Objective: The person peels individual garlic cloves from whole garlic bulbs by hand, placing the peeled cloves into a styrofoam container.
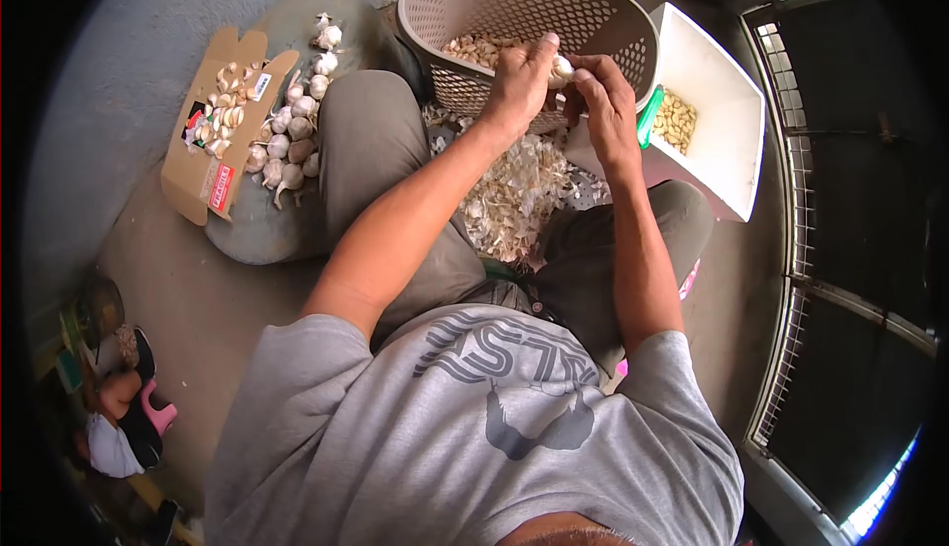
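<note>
A whitish garlic bulb (561,73) is held up over the near rim of the brown perforated basket (534,12). My left hand (522,86) is closed round the bulb from the left, its thumb along the top. From the right, the bent fingers of my right hand (605,106) pinch at the same bulb. Loose garlic cloves (480,49) lie in the bottom of the basket. Below my hands, a heap of papery garlic skins (514,195) covers the floor between my legs.
Whole garlic bulbs (292,136) lie at the left beside an opened cardboard box (188,175) with separated cloves on it. At the right stands a white box (727,141) with peeled cloves (674,121) and a green object (649,118) at its edge. A metal-framed screen (799,200) borders the right.
</note>
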### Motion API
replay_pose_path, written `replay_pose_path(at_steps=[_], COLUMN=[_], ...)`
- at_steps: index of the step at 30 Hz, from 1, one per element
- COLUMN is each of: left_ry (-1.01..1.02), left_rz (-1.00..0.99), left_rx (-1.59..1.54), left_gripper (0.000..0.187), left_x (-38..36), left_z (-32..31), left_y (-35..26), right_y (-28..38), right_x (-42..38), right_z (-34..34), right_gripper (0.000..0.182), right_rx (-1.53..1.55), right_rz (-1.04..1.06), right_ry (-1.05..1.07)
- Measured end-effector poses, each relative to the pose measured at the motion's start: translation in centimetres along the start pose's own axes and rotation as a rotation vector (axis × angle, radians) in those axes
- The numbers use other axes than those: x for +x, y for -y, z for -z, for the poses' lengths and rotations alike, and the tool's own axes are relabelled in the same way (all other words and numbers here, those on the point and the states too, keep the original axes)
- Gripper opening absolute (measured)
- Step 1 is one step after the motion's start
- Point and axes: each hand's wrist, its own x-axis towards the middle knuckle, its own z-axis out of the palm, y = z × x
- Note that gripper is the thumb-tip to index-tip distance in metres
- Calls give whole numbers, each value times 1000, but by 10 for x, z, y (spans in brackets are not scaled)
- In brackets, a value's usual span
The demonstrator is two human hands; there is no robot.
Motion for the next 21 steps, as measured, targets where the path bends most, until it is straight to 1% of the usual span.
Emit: replay_pose_path(at_steps=[3, 4, 7, 8, 11, 12, 15, 16, 19, 20, 21], left_ry=[110, 79, 85, 96, 102, 89, -28, 18, 157, 162, 168], left_rz=[-110, 57, 250, 214, 228, 283, 335, 339, 260, 237, 213], left_rx=[204, 123, -138, -151, -179, -226, -273, -268, -210, -183, -157], left_gripper=[47, 43, 42, 40, 40, 40, 39, 40, 41, 41, 42], left_x=[0, -6, -20, -18, -18, -19, -15, -13, -4, -3, -2], left_z=[-1, -3, -6, -5, -1, 0, -3, 0, 9, 10, 9], left_y=[3, 0, -21, -17, -8, -11, -12, -15, -19, -19, -21], right_y=[2, 5, 15, 15, 11, 13, 0, -1, 14, 13, 13], right_x=[-1, -4, -10, -10, -9, -10, -2, -3, -9, -8, -8], right_z=[-12, -16, -18, -16, -14, -15, -13, -15, -7, -5, -4], right_gripper=[29, 28, 28, 27, 25, 23, 21, 24, 26, 30, 31], right_rx=[-525, -469, -329, -352, -340, -396, -259, -337, 68, 207, 261], right_rz=[368, 332, 186, 212, 196, 207, 302, 387, -51, -52, -43], right_ry=[-145, -156, -112, -102, -83, -90, -185, -200, 1, 27, 39])
